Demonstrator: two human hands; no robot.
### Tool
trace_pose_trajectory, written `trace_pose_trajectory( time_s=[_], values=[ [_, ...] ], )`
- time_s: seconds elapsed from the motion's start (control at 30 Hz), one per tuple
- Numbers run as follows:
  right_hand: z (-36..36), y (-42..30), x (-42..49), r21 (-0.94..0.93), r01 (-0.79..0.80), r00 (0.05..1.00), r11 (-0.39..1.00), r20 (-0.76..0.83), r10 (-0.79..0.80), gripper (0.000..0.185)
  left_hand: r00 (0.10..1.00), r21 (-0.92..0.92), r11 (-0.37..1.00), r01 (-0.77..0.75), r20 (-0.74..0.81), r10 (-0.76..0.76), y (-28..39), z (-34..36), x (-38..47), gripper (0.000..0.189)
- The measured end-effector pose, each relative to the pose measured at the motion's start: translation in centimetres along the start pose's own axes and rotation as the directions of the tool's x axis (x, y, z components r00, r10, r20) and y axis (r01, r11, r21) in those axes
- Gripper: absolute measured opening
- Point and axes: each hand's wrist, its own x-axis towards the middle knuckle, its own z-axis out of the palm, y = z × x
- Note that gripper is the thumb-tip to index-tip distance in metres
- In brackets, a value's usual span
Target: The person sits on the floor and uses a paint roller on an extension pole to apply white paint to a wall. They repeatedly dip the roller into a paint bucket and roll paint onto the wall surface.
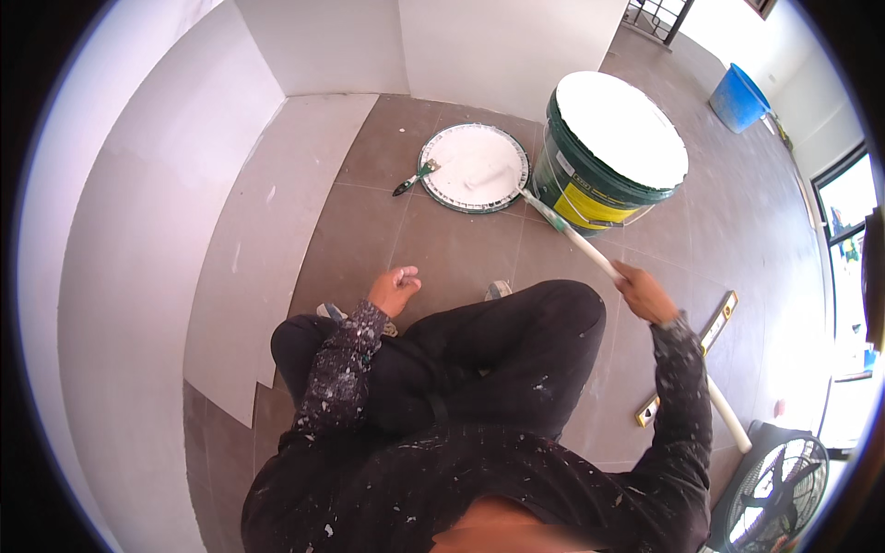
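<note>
My right hand [646, 294] grips a long pale pole [591, 250] with a green section near its far end. The pole's tip reaches the right rim of a round pail lid [475, 168] coated in white paste. Its other end appears past my right arm, low near the fan. My left hand [394, 290] hovers over my lap, fingers loosely curled around nothing. A paintbrush [415, 178] with a green and black handle rests across the lid's left rim. Beside the lid stands a large dark green pail [588, 183], its top white.
A spirit level [719, 321] lies on the tiled floor, partly hidden by my right arm. Lower right is a black fan [774, 484]. A blue bucket [740, 98] stands farther back. Pale sheet covering [256, 235] runs along the left wall [152, 207].
</note>
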Motion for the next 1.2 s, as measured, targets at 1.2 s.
trace_pose_trajectory(
  time_s=[1.2],
  values=[
    [6.0,1.3,-7.8,-0.063,-0.285,0.953,0.956,-0.127,0.276,0.020,0.860,0.678,0.732,-0.071,0.414,-0.300,-1.5,1.9,-1.4,0.065]
  ],
)
